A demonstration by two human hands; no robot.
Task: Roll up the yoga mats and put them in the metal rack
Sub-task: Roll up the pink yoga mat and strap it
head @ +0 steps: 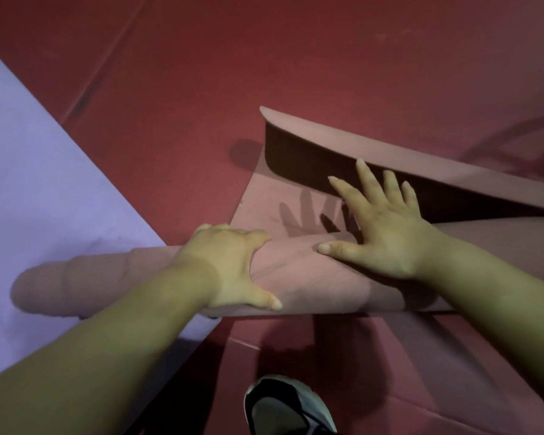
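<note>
A pink yoga mat (299, 277) lies partly rolled across the middle of the view, its rolled end (44, 290) sticking out to the left over a purple mat (38, 196). The loose far end of the pink mat curls up, showing its dark underside (311, 164). My left hand (233, 265) grips the roll from above, fingers wrapped over it. My right hand (380, 227) rests flat with fingers spread, on the roll and on the flat part just beyond it. No metal rack is in view.
Red floor mats (264, 58) cover the ground all around, with seams running across them. The purple mat lies flat at the left. A dark and white shoe (289, 406) stands at the bottom edge, just below the roll.
</note>
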